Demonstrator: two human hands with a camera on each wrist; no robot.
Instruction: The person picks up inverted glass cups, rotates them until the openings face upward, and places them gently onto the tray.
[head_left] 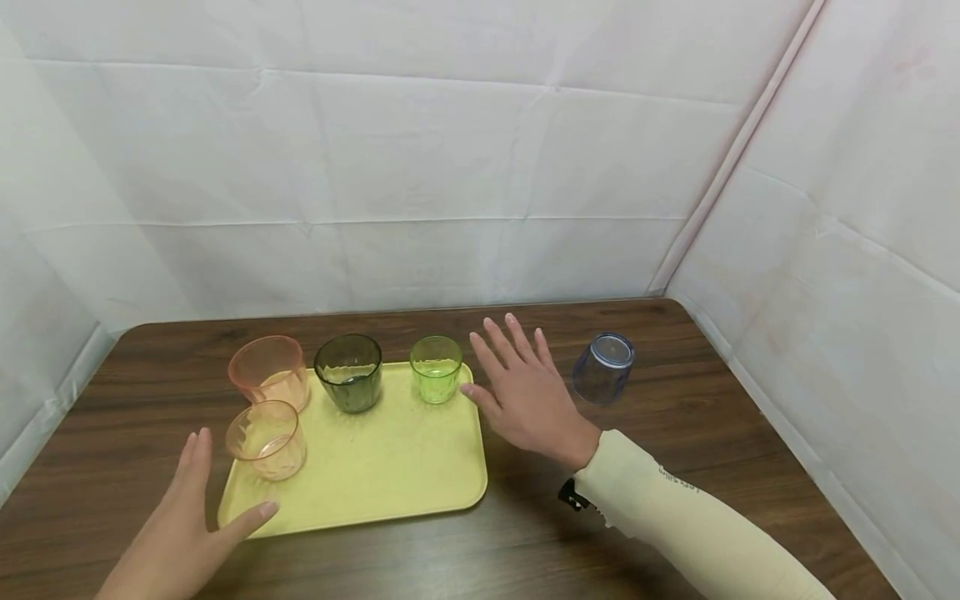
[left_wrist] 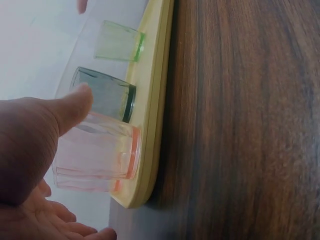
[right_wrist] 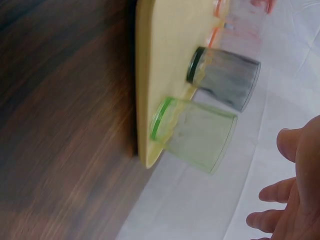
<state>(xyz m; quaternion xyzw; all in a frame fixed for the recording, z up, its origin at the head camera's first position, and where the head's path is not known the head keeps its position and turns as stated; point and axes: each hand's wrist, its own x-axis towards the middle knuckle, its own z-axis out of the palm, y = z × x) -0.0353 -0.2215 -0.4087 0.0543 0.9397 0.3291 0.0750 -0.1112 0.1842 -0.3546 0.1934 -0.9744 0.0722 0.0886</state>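
Observation:
On a yellow tray (head_left: 390, 483) stand several clear tinted cups, all mouth up. A larger orange cup (head_left: 262, 367) is at the back left corner, with a smaller orange cup (head_left: 266, 446) in front of it. Along the back edge are a dark grey-green cup (head_left: 351, 375) and a bright green cup (head_left: 436, 371). My left hand (head_left: 180, 517) hovers by the tray's left front corner, thumb spread from the fingers, nearest the smaller orange cup. My right hand (head_left: 525, 396), fingers straight and spread, is just right of the green cup. Neither hand holds anything.
A blue cup (head_left: 603, 371) stands upside down on the dark wooden table (head_left: 697, 433), beyond my right hand. White sheeting (head_left: 420, 167) walls in the table at the back and both sides. A black band (head_left: 573, 494) shows at my right wrist.

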